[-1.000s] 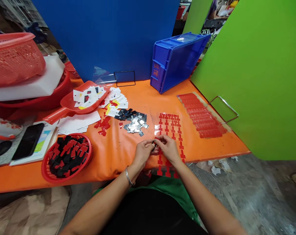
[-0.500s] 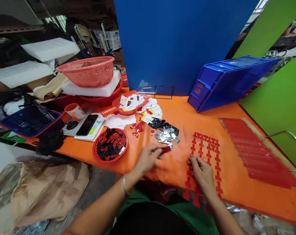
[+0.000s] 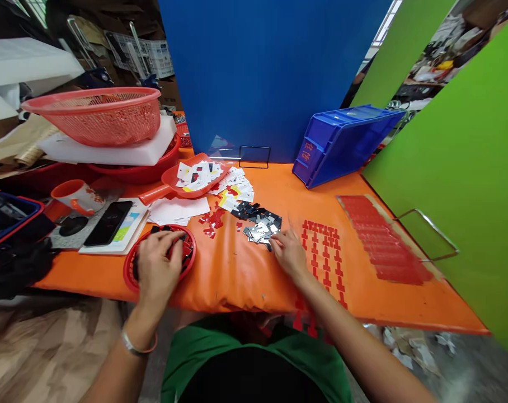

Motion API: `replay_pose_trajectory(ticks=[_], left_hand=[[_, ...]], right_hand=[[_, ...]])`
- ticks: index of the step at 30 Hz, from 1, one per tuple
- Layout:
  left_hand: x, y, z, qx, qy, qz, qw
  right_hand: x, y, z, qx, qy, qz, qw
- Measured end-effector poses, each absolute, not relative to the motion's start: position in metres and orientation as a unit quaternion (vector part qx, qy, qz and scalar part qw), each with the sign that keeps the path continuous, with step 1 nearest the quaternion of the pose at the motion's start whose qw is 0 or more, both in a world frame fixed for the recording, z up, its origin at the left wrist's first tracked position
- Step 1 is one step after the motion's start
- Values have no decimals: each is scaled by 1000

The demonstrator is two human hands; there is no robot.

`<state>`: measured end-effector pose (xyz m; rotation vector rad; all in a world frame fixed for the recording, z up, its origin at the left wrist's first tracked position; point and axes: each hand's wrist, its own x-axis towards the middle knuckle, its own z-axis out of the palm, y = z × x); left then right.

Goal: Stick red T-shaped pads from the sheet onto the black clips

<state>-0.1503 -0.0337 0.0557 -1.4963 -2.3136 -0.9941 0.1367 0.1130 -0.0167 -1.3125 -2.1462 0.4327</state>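
My left hand (image 3: 157, 268) is over the small red basket (image 3: 131, 274), its fingers curved and thumb apart, with no piece visible between them. Red and black flat pieces (image 3: 188, 246) fill the basket, partly hidden by the hand. My right hand (image 3: 291, 252) reaches to the near right edge of a pile of small silver metal pieces (image 3: 260, 228). Its fingertips are pinched on a small flat piece there, mostly hidden. Behind the silver pieces lie black ones (image 3: 248, 210). Rows of red T-shaped pieces (image 3: 326, 252) lie on the orange table (image 3: 233, 274), partly under my right forearm.
A red scoop (image 3: 164, 190) holds printed cards. Loose red scraps (image 3: 214, 221), a phone (image 3: 108, 223) and a mug (image 3: 75, 197) lie at left. A blue bin (image 3: 342, 143) leans at the back right. A red-coated board (image 3: 384, 240) with a wire handle lies at right.
My left hand has carried a dark red piece from beside the pile to the basket. My right hand has gone from the red rows to the silver pile. The view has shifted right.
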Motion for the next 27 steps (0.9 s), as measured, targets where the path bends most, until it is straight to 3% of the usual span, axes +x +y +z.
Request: replay_pose_trajectory(ticks=[8, 17, 27], left_hand=[[-57, 15, 20, -605, -684, -395, -104], [-34, 77, -16, -675, -648, -335, -112], [-37, 81, -24, -649, -692, -301, -94]], right_hand=[[101, 151, -25, -502, -811, 119, 277], [116, 134, -12, -431, -754, 343, 357], [190, 131, -9, -515, -695, 341, 368]])
